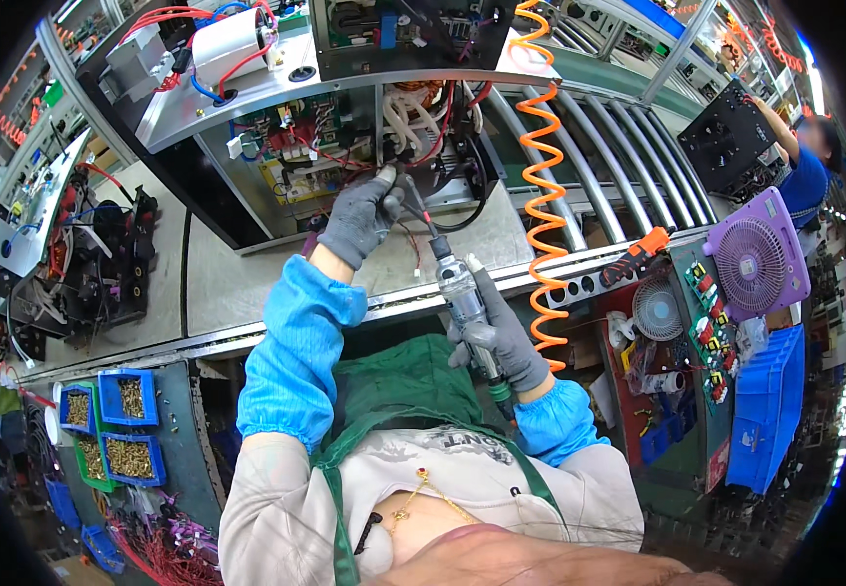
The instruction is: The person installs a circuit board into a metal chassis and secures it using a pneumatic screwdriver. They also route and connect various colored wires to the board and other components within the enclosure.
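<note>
My right hand, in a grey glove, grips a silver pneumatic screwdriver whose tip points up into an open metal appliance chassis. My left hand, also grey-gloved, reaches into the chassis and pinches a small part or wire near the screwdriver's bit, among red and black wires. An orange coiled air hose hangs down just right of the tool. Blue sleeves cover both forearms.
Blue bins of brass screws sit lower left. Another dismantled unit lies on the bench at left. A purple fan, a small grey fan and an orange tool are at right. A person in blue works far right.
</note>
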Demonstrator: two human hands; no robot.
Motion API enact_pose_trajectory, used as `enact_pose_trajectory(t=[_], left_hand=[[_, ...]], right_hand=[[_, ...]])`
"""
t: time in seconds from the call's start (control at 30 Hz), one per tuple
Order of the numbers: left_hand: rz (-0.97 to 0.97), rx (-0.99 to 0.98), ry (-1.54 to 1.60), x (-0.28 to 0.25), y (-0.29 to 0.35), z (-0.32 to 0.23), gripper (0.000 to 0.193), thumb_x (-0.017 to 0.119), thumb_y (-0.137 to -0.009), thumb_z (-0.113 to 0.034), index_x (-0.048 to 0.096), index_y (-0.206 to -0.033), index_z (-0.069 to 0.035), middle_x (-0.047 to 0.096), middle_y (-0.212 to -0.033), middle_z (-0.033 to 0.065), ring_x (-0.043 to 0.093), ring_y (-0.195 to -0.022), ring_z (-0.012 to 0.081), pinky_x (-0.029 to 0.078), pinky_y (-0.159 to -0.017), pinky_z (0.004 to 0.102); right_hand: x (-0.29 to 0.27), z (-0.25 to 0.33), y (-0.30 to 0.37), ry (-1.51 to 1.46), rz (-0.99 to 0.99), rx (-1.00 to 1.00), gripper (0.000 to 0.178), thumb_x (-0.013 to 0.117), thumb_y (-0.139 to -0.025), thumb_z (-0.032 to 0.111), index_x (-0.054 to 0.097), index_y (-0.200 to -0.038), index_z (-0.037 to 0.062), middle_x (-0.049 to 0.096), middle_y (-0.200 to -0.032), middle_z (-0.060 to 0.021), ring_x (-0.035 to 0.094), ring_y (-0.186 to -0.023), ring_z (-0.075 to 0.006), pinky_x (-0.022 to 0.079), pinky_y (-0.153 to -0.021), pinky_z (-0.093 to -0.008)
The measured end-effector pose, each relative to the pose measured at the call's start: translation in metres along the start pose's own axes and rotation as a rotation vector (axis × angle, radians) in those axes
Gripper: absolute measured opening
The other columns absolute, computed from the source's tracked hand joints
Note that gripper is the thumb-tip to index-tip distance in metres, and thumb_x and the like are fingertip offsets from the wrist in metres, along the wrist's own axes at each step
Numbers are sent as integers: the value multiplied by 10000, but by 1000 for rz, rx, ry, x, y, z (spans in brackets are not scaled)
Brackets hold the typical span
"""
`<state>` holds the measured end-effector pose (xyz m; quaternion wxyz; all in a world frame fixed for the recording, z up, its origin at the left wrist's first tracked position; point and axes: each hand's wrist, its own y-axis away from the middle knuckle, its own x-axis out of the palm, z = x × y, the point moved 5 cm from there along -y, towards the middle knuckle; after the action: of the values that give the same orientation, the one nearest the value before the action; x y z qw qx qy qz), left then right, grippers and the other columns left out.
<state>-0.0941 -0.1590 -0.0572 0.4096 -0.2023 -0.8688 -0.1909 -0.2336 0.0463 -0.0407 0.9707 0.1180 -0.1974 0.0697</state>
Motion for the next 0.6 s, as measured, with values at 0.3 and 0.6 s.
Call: enact_pose_trajectory(t=[0.3,0.6], left_hand=[[45,20,-235,27,3,-2,333,508,-973,-248,573,-1122,42,463,-716,-25,362,-562,8,316,-435,123],[103,229,-907,72,23,-32,285,525,-944,-313,682,-1024,-89,547,-718,-33,414,-574,29,360,-493,205]], right_hand=[[-5,10,5,39,25,-5,1033,721,-662,262,117,-1499,228,540,-885,-119,595,-692,-183,576,-566,-335],[-16,9,8,-269,202,-34,1055,734,-653,295,106,-1498,227,549,-862,-135,592,-681,-178,577,-549,-343]])
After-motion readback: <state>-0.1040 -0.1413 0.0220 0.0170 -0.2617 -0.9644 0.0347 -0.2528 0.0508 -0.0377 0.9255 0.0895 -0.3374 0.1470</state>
